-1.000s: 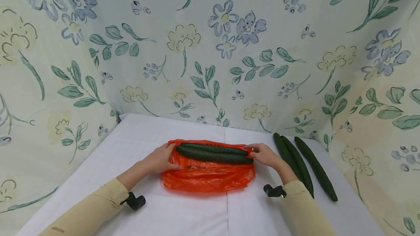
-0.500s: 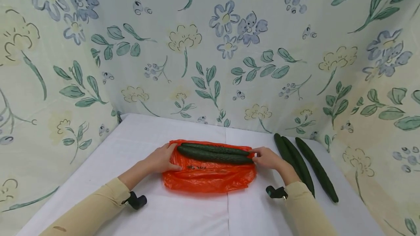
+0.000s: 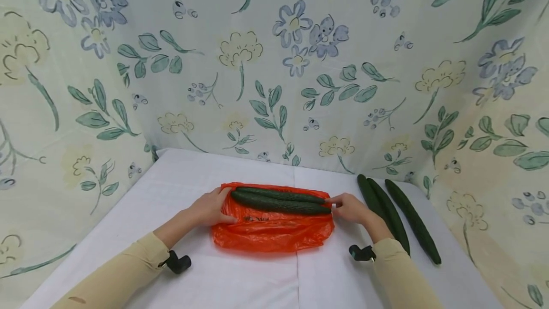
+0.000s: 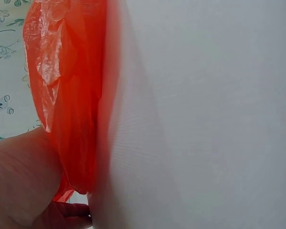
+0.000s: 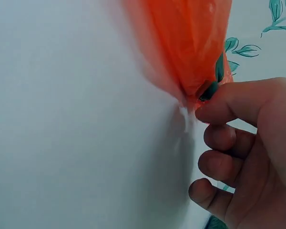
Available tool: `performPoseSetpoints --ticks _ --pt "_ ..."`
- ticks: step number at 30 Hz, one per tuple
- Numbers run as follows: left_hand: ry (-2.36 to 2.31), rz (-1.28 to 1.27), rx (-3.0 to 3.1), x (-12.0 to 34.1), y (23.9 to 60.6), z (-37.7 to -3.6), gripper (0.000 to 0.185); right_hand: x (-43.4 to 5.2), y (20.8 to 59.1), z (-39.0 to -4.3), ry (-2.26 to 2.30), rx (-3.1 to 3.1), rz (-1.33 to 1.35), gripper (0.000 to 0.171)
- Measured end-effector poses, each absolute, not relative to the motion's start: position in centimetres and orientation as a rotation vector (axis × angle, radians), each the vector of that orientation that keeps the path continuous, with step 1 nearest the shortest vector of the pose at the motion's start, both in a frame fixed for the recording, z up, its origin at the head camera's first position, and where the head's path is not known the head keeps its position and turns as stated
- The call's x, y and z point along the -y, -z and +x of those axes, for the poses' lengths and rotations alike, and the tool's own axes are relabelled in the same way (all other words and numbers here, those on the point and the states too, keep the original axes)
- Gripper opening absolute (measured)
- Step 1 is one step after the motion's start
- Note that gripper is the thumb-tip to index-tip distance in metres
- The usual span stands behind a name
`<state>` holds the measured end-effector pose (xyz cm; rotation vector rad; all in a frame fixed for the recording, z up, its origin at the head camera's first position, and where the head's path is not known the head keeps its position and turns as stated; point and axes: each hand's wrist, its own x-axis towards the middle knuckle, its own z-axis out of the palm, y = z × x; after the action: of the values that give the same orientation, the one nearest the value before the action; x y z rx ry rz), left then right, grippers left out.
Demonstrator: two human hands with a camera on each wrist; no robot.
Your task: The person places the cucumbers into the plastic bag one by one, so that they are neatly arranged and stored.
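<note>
Head view shows me an orange plastic bag [image 3: 272,230] lying flat on the white bench [image 3: 240,280], with two cucumbers [image 3: 280,200] side by side across its far edge, on top of it rather than inside as far as I can tell. My left hand [image 3: 211,210] rests on the bag's left end, whether gripping I cannot tell, while my right hand [image 3: 350,207] pinches the right end with curled fingers [image 5: 219,138]. Three more cucumbers [image 3: 396,218] lie on the bench to the right.
</note>
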<state>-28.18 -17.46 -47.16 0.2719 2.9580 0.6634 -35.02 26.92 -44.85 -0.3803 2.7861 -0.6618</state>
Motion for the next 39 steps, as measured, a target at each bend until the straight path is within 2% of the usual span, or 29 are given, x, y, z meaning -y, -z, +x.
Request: performPoseSetpoints --ticks 9,21,29,35,39 --pt "-0.649 0.271 -2.956 17.46 47.16 -28.09 0.109 -26.96 45.52 -34.91 0.725 -2.763 -0.395 0.046" --pt "-0.61 0.302 -2.983 17.63 47.55 -28.39 0.109 -27.55 45.24 -35.61 0.589 -2.787 -0.45 0.02" --pt "-0.601 0.305 -2.988 17.43 47.25 -28.17 0.107 -27.58 44.78 -35.29 0.571 -2.802 -0.442 0.013" --pt "-0.6 0.304 -2.989 17.19 46.99 -28.08 0.106 -27.45 44.59 -35.22 0.503 -2.825 -0.401 0.018" --pt "-0.63 0.296 -2.977 17.24 46.74 -28.04 0.106 -27.11 44.62 -35.23 0.53 -2.835 -0.363 0.033"
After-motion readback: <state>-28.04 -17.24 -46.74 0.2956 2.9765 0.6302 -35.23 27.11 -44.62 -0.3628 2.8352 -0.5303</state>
